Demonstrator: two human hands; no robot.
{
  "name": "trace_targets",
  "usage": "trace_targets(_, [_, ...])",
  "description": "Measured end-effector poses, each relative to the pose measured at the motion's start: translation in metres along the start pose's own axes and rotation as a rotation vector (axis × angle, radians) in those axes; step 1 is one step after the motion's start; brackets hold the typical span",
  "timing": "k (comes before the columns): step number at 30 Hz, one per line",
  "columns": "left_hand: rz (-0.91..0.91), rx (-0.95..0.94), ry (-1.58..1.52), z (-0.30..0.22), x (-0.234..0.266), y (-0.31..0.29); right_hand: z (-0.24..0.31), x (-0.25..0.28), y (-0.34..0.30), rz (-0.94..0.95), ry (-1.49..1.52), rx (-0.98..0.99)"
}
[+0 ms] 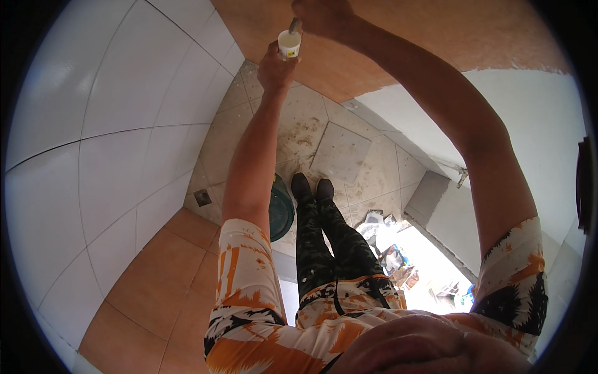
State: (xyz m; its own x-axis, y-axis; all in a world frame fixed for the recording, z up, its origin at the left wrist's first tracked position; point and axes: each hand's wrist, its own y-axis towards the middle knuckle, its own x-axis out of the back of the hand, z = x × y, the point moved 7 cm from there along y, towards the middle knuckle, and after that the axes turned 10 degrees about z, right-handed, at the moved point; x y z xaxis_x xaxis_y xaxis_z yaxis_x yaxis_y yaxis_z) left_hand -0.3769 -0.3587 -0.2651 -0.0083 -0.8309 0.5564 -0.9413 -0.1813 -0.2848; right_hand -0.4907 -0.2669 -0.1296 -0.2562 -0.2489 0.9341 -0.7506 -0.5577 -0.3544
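My left hand [277, 70] is wrapped around a small white cup [289, 45] with a yellow mark on its side, held up in front of the wall. Pale stuff shows inside the cup. At the top edge of the view my right hand [321, 17] is closed on a small greyish brush-like tool [294, 25]. The tool points down at the cup's mouth; whether its tip touches the contents I cannot tell. Behind both hands stands an orange-brown wall [430, 37], its lower right border meeting a white surface in a ragged line.
Large white tiles cover the left wall [112, 81]. A dark green round bucket [281, 212] stands left of my feet. On the stained tiled floor lies a loose square tile [341, 151]. Assorted clutter [395, 258] sits by a bright opening at lower right. A tap [462, 177] juts from the right wall.
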Motion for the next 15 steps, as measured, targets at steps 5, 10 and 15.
trace_targets(5, [-0.021,0.005,-0.033,0.008,-0.002,0.003,0.004,-0.001,0.0,-0.061,0.026,0.066])
trace_targets(10, [-0.014,0.014,-0.04,0.009,-0.007,0.003,0.006,0.005,-0.002,-0.04,0.048,0.03])
trace_targets(15, [-0.006,0.013,-0.034,0.006,-0.007,0.001,0.009,0.007,-0.004,-0.029,0.052,0.009])
